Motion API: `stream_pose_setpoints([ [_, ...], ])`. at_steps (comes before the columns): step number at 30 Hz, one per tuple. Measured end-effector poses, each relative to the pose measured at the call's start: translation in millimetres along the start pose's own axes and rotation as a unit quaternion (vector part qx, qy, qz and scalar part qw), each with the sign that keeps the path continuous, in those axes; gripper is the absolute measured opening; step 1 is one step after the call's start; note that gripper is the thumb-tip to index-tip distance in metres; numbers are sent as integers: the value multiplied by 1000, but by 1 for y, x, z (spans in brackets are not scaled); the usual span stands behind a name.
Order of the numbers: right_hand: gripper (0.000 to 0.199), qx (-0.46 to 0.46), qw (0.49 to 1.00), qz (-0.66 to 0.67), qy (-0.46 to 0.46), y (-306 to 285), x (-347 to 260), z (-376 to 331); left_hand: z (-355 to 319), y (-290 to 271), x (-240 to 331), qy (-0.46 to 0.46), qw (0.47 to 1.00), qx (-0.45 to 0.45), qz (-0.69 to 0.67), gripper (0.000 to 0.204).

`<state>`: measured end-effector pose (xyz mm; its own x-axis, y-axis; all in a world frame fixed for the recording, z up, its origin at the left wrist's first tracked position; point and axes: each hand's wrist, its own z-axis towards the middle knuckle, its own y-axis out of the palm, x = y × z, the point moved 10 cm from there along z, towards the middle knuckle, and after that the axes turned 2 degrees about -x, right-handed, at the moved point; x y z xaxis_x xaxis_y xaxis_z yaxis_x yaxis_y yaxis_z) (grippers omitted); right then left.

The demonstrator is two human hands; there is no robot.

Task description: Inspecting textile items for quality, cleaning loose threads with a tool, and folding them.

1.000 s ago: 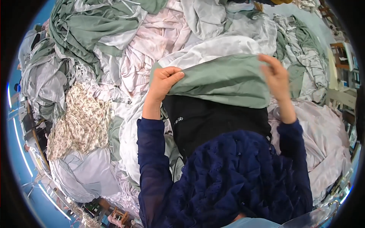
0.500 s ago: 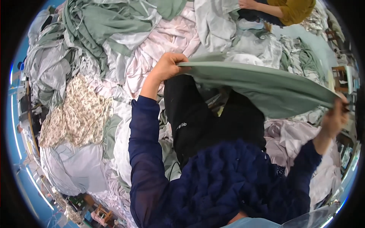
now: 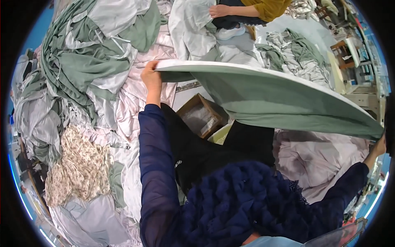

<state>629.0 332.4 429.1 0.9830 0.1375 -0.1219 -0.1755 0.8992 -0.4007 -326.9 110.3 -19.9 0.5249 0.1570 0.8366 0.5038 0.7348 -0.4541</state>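
Note:
A large green cloth with a white reverse (image 3: 279, 96) is stretched across in front of me, its top edge pulled fairly taut and its lower part hanging loose over my lap. My left hand (image 3: 152, 80) is closed on one corner, thumb and fingers pinching the edge. At the far right, my right hand (image 3: 378, 149) grips the opposite end near the picture's rim, with its fingers partly hidden. Beyond my left hand lies a pale pink cloth (image 3: 140, 94) in a heap.
A heap of green and white cloth (image 3: 78, 68) lies far left, with a floral cloth (image 3: 78, 164) nearer. A cardboard box (image 3: 200, 115) stands between my legs. Another person's hand (image 3: 220, 11) touches white cloth (image 3: 189, 29) ahead. Wooden stools (image 3: 347, 55) stand at right.
Both hands have moved farther apart, spreading the green cloth wider and showing its white reverse along the top edge. The cardboard box has come into sight, and the whole view has shifted.

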Motion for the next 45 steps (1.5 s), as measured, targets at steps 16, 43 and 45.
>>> stream_pose_setpoints([
  [16,26,-250,891,172,339,86,176,-194,-41,-30,-48,-18,986,113,117,26],
  [43,47,-352,885,-234,198,109,177,-157,-51,53,-8,-54,951,-107,286,20],
  [45,39,-315,910,-28,269,115,197,-174,-70,102,15,-26,968,-198,152,18],
])
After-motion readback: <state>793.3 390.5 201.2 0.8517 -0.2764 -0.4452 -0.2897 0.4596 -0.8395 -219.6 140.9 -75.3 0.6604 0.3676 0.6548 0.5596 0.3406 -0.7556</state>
